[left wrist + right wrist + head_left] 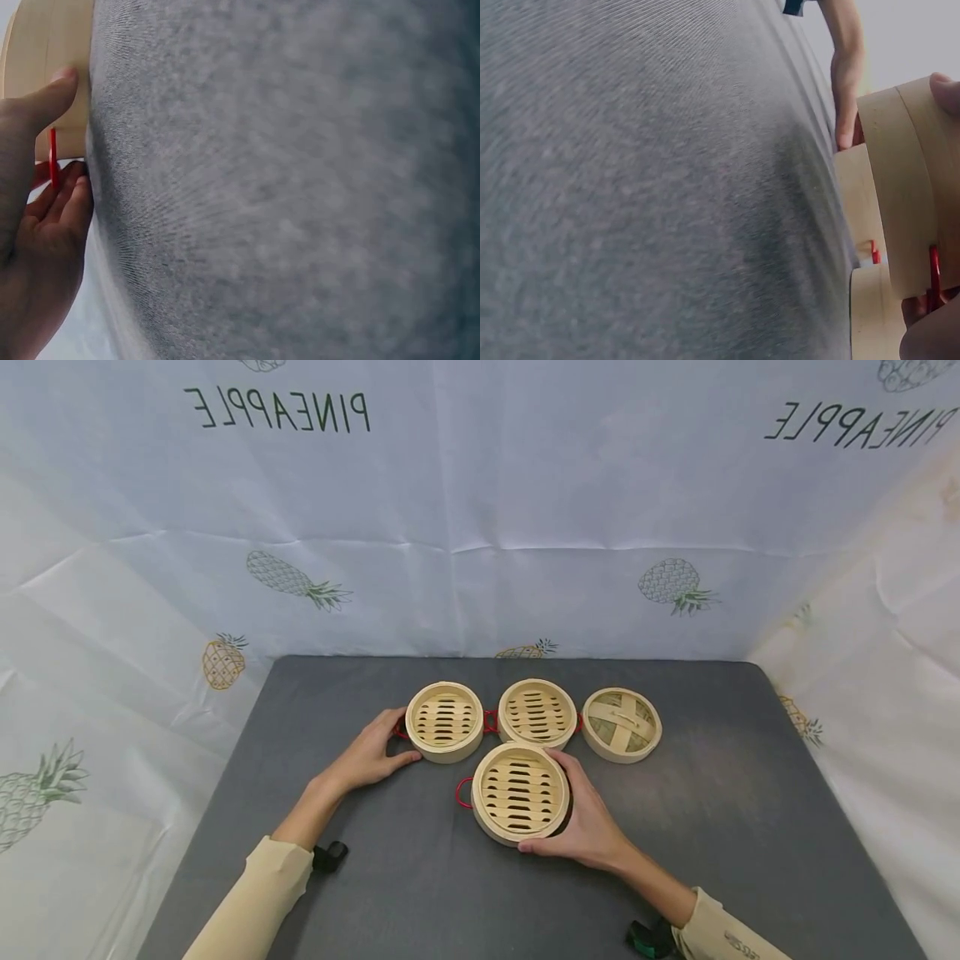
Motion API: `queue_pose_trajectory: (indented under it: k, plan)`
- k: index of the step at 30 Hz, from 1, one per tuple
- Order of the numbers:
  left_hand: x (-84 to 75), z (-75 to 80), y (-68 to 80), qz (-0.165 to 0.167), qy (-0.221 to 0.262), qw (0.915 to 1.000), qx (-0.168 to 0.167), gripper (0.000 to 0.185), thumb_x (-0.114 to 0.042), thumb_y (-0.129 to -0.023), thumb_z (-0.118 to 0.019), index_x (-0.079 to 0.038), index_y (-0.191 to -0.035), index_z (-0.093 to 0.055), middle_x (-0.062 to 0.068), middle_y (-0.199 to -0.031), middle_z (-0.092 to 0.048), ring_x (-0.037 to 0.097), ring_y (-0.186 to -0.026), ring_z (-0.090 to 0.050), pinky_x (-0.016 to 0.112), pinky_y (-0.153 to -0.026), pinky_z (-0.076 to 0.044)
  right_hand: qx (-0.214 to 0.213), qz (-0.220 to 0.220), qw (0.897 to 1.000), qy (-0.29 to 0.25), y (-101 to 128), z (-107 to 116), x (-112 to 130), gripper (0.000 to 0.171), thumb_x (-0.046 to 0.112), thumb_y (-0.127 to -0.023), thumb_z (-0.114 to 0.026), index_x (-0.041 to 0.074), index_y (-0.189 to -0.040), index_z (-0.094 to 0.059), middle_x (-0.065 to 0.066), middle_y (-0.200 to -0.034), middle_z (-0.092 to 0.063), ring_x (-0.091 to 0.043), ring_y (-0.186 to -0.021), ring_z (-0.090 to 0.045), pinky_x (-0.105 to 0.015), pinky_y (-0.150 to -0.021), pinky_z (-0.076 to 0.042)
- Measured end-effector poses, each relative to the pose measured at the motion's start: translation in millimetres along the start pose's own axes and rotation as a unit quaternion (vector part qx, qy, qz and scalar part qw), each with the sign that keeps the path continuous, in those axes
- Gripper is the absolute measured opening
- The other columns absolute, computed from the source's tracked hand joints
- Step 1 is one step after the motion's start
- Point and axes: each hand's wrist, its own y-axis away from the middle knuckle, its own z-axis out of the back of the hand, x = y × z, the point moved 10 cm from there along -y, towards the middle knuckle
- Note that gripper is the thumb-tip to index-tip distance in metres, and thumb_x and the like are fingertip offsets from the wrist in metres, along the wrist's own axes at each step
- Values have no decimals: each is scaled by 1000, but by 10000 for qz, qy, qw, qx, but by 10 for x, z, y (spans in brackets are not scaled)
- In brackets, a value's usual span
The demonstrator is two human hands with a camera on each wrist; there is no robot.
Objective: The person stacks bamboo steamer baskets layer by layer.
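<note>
My right hand (pixel 588 822) grips a round bamboo steamer basket (pixel 521 793) by its right side, thumb in front and fingers behind. In the right wrist view, this basket (pixel 900 195) is raised off the table. It has a slatted floor and a red handle (pixel 464 792) on its left. At the left, my left hand (pixel 372 756) holds a second steamer basket (pixel 445 722), which rests on the table. In the left wrist view, the thumb presses its wall (pixel 56 45), and the fingers are by its red handle (pixel 53 157).
A third steamer basket (pixel 537 714) stands at the back, just behind the raised one. To its right lies a woven bamboo lid (pixel 622 725) with a crossing strap. The dark grey tabletop (pixel 720 810) meets a pineapple-print cloth (pixel 480 593) at the back.
</note>
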Motion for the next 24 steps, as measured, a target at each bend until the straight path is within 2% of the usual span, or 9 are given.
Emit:
queue_pose_trajectory:
  k: [4, 7, 13, 16, 22, 24]
  plan:
    - [-8, 6, -4, -64, -6, 10000, -50, 81, -24, -93, -88, 5, -157, -47, 25, -141, -61, 38, -124, -64, 58, -102, -56, 19, 63, 10000, -72, -15, 5, 36, 134, 41, -59, -109, 23, -167, -33, 2, -157, -53, -16, -136, -59, -26, -112, -47]
    - [-7, -6, -11, -6, -7, 10000, 57, 80, -22, -94, -87, 5, -158, -46, 26, -143, -60, 39, -127, -63, 60, -104, -55, 37, 67, 9999, -148, -30, 15, 65, 134, 39, -59, -109, 23, -168, -32, 1, -159, -52, -17, -136, -58, -26, -112, -47]
    - [39, -43, -16, 293, -20, 9992, 274, 82, -24, -96, -86, 3, -161, -43, 24, -148, -58, 37, -133, -62, 57, -110, -54, 18, 115, 9997, -226, -106, 53, 152, 134, 37, -59, -109, 15, -168, -33, 1, -159, -52, -17, -137, -58, -26, -112, -48]
    - [55, -47, -15, 359, -32, 9989, 293, 83, -24, -96, -85, 2, -162, -42, 24, -150, -57, 37, -134, -61, 57, -111, -53, -12, 168, 9996, -241, -158, 64, 200, 134, 37, -58, -109, 18, -167, -34, 1, -159, -52, -17, -138, -58, -24, -112, -47]
    - [37, -42, -18, 276, -104, 9992, 264, 83, -24, -96, -85, 2, -162, -42, 25, -150, -57, 38, -134, -62, 59, -111, -53, -19, 226, 9993, -308, -238, 52, 247, 133, 38, -59, -109, 26, -167, -34, 3, -162, -49, -17, -141, -57, -24, -114, -46]
    - [35, -42, -18, 267, -119, 9992, 267, 82, -23, -96, -85, 2, -162, -42, 24, -150, -57, 38, -134, -61, 59, -112, -52, -34, 247, 9992, -311, -257, 47, 253, 133, 38, -59, -109, 24, -167, -34, 2, -163, -49, -19, -143, -56, -25, -115, -46]
